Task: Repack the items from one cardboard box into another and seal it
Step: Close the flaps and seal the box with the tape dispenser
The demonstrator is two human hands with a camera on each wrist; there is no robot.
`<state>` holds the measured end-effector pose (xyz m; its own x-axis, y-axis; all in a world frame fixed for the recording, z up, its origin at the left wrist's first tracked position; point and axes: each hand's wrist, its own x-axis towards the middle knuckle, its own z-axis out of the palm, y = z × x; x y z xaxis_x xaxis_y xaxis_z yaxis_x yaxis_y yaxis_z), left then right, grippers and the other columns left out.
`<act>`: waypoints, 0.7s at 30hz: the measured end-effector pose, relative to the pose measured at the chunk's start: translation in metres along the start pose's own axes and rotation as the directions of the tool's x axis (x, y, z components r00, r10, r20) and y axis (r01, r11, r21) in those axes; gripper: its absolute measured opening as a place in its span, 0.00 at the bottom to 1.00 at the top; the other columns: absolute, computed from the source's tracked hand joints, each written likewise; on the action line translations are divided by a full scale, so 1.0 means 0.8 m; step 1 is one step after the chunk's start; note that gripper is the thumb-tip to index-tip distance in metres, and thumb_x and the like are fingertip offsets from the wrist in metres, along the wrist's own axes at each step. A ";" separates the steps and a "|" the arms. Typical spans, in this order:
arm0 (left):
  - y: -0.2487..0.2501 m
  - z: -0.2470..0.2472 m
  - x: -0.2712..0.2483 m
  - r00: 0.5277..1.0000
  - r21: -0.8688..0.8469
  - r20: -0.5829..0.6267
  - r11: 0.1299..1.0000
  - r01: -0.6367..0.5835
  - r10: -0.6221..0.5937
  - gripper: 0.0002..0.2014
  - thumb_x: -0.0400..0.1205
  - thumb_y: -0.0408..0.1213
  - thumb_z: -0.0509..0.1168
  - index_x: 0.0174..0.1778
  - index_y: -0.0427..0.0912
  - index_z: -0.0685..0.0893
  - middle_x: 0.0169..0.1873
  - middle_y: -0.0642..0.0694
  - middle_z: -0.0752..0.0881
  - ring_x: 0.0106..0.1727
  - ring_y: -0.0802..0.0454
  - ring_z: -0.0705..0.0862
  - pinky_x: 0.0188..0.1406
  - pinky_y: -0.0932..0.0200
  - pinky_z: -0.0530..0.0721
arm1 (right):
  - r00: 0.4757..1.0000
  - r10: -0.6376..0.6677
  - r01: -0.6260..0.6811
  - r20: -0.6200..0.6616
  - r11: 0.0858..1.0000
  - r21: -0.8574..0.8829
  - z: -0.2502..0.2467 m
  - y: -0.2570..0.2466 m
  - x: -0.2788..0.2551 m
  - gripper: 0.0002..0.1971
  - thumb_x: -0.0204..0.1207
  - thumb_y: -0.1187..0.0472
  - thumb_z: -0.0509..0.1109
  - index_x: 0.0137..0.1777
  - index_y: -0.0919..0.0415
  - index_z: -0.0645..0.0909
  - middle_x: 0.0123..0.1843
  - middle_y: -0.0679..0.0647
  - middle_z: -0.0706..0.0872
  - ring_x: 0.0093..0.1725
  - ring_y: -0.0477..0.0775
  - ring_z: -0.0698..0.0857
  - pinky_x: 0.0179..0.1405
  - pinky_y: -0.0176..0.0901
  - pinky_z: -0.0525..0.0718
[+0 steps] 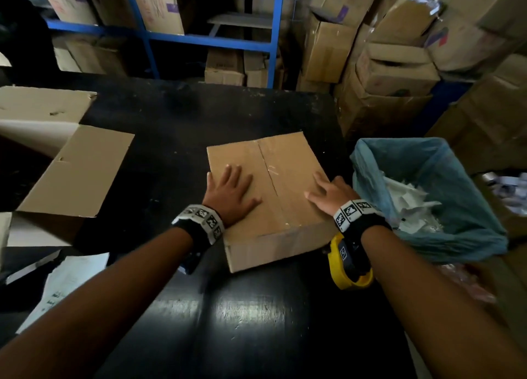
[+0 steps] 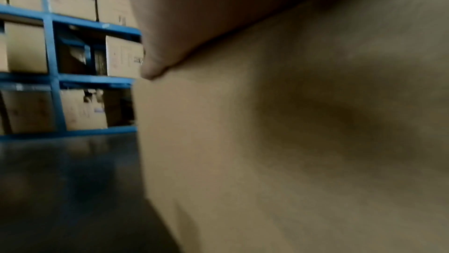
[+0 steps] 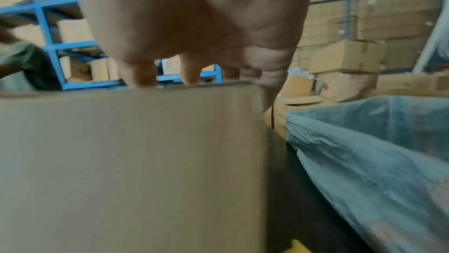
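Under both flat palms, left hand and right hand, gripping nothing: closed cardboard box, seam taped; sealing apparently near done.

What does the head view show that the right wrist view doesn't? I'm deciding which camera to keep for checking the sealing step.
Only the head view shows the left hand flat on the closed box, its taped centre seam, the open box at left and the loose papers. Only the right wrist view shows the closed box's side wall and a person in green by the blue shelving. Both show the right hand on top and the blue-lined bin.
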<state>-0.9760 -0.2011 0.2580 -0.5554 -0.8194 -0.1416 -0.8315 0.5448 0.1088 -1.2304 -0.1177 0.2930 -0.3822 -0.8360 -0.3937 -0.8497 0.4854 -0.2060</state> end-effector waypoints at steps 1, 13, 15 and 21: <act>-0.013 -0.004 0.005 0.999 0.019 0.009 0.998 -0.052 0.052 0.37 0.79 0.69 0.39 0.82 0.56 0.47 0.84 0.47 0.43 0.83 0.45 0.40 0.77 0.29 0.40 | 1.000 -0.010 0.011 0.018 1.000 -0.006 0.004 0.000 -0.005 0.39 0.74 0.28 0.55 0.82 0.34 0.45 0.83 0.54 0.51 0.79 0.68 0.63 0.74 0.58 0.67; 0.004 0.005 0.001 0.999 0.082 -0.031 0.996 -0.035 0.037 0.35 0.82 0.63 0.36 0.83 0.49 0.46 0.83 0.45 0.44 0.83 0.43 0.41 0.77 0.30 0.38 | 0.979 -0.034 0.027 -0.199 0.999 -0.036 0.024 -0.039 -0.001 0.28 0.81 0.41 0.53 0.79 0.47 0.56 0.80 0.62 0.60 0.79 0.66 0.61 0.68 0.63 0.71; 0.003 0.006 0.000 0.998 0.084 -0.032 0.995 -0.052 0.055 0.35 0.82 0.63 0.36 0.83 0.47 0.45 0.83 0.43 0.43 0.83 0.42 0.40 0.79 0.32 0.40 | 0.981 -0.163 0.154 -0.107 0.984 -0.087 0.034 -0.041 0.004 0.29 0.84 0.43 0.47 0.83 0.46 0.48 0.86 0.56 0.42 0.85 0.60 0.42 0.78 0.65 0.58; 0.003 0.007 -0.006 0.996 0.056 -0.030 0.995 -0.088 0.089 0.36 0.82 0.64 0.36 0.83 0.46 0.44 0.83 0.42 0.42 0.83 0.42 0.40 0.81 0.38 0.41 | 0.984 -0.167 0.161 -0.067 0.983 -0.087 0.047 -0.035 -0.006 0.30 0.83 0.39 0.42 0.84 0.44 0.42 0.86 0.52 0.36 0.85 0.54 0.36 0.80 0.65 0.53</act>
<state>-0.9755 -0.1947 0.2536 -0.6270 -0.7724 -0.1017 -0.7789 0.6236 0.0659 -1.1913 -0.1175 0.2667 -0.2580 -0.9206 -0.2931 -0.9286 0.3200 -0.1877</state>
